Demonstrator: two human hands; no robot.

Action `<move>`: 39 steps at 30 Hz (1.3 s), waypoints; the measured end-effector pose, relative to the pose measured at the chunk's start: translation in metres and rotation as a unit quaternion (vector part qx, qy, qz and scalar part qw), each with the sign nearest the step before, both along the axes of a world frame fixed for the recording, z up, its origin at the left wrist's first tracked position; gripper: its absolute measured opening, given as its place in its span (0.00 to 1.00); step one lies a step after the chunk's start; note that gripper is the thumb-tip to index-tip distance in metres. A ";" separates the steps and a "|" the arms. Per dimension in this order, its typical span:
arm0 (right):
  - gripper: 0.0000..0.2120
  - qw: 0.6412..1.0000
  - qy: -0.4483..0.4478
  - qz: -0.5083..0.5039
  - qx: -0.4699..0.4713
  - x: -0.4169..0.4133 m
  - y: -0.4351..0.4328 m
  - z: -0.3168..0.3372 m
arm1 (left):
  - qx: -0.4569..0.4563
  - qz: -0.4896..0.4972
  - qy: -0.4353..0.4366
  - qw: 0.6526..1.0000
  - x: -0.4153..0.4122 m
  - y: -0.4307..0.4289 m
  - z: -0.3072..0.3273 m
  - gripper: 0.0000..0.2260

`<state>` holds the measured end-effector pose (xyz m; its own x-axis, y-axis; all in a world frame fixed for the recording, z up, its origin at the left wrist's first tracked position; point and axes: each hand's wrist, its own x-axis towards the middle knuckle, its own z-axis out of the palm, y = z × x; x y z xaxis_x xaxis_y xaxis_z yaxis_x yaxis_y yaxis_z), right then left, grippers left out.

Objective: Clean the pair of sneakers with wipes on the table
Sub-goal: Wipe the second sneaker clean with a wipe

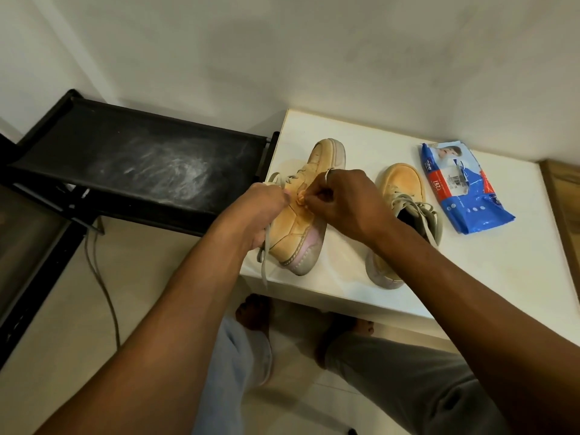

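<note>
Grips the tan sneaker [295,233], tipped on its side, with the left hand [260,211], fingers curled round the laced top. Pinches a small crumpled wad [300,197], stained orange-tan, between the fingertips of the right hand [342,202] and presses it against the sneaker's upturned flank, just beside the left knuckles. Wears a ring [327,173] on a right finger. Rests the gripped sneaker on the left front part of the white table [470,277], toe toward the wall, pale pink heel trim nearest, one grey lace [263,268] hanging past the table edge. To its right and apart from it: the second sneaker [405,189], upright on its sole, laces loose, heel end partly hidden behind the right forearm. Farther right, near that toe: a blue pack of wipes [464,186], flat and crumpled. Left of the table: a black rack [141,158] with a dust-smeared top. Below: bare feet [254,312] on a pale floor, and a grey cable [103,277].
</note>
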<state>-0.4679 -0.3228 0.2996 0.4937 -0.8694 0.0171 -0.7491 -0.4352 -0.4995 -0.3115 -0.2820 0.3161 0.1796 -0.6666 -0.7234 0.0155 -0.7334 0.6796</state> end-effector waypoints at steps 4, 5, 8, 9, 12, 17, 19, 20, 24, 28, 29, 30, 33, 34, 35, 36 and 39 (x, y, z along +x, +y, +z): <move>0.08 0.987 -0.018 0.116 0.111 0.007 0.017 -0.001 | 0.002 -0.002 -0.003 1.000 0.001 0.002 0.001 0.05; 0.09 0.983 -0.012 0.138 0.125 0.010 0.020 -0.002 | 0.002 0.000 -0.006 1.000 0.002 0.001 0.000 0.06; 0.09 0.995 -0.003 0.088 0.049 0.007 0.010 -0.002 | -0.007 -0.002 0.007 1.000 0.003 -0.001 -0.001 0.06; 0.09 0.997 -0.010 0.065 0.030 0.004 0.008 0.000 | -0.006 -0.003 0.013 1.000 0.003 0.000 0.000 0.05; 0.06 0.989 -0.034 0.116 0.091 0.003 0.015 0.003 | -0.002 -0.007 0.007 1.000 0.002 0.002 -0.001 0.06; 0.08 0.993 -0.026 0.093 0.062 0.009 0.014 -0.006 | -0.004 0.005 0.010 1.000 0.004 0.000 -0.003 0.06; 0.08 0.998 -0.042 0.041 0.029 0.005 0.009 -0.005 | -0.002 0.004 0.027 1.000 0.004 0.001 -0.003 0.05; 0.08 0.997 -0.046 0.051 0.039 0.005 0.011 -0.005 | 0.001 0.001 0.032 0.999 0.003 0.002 -0.003 0.06; 0.08 0.981 -0.027 0.161 0.107 0.016 0.029 -0.008 | 0.013 0.015 0.061 0.998 0.007 0.001 -0.001 0.08; 0.10 0.997 -0.054 0.057 0.013 0.013 0.018 -0.006 | 0.021 0.027 0.102 0.994 0.009 0.000 0.001 0.10; 0.09 0.996 -0.064 0.055 0.014 0.011 0.018 -0.005 | 0.025 0.030 0.111 0.993 0.008 0.001 0.001 0.10; 0.08 0.994 -0.071 0.078 0.030 0.010 0.020 -0.005 | 0.029 0.033 0.117 0.992 0.007 0.001 0.000 0.10; 0.09 0.980 -0.036 0.179 0.077 0.014 0.031 -0.004 | 0.032 0.048 0.118 0.991 0.009 -0.001 -0.001 0.10; 0.12 0.981 -0.025 0.184 0.065 0.016 0.031 -0.005 | 0.029 0.049 0.118 0.991 0.010 -0.002 -0.001 0.10; 0.13 0.984 -0.027 0.172 0.046 0.016 0.029 -0.006 | 0.025 0.049 0.118 0.991 0.010 -0.002 -0.001 0.10; 0.12 0.988 -0.037 0.148 0.026 0.015 0.026 -0.006 | 0.022 0.048 0.119 0.991 0.010 -0.001 -0.001 0.09; 0.08 0.992 -0.066 0.106 0.000 0.011 0.024 -0.004 | 0.023 0.049 0.130 0.990 0.009 0.001 -0.002 0.10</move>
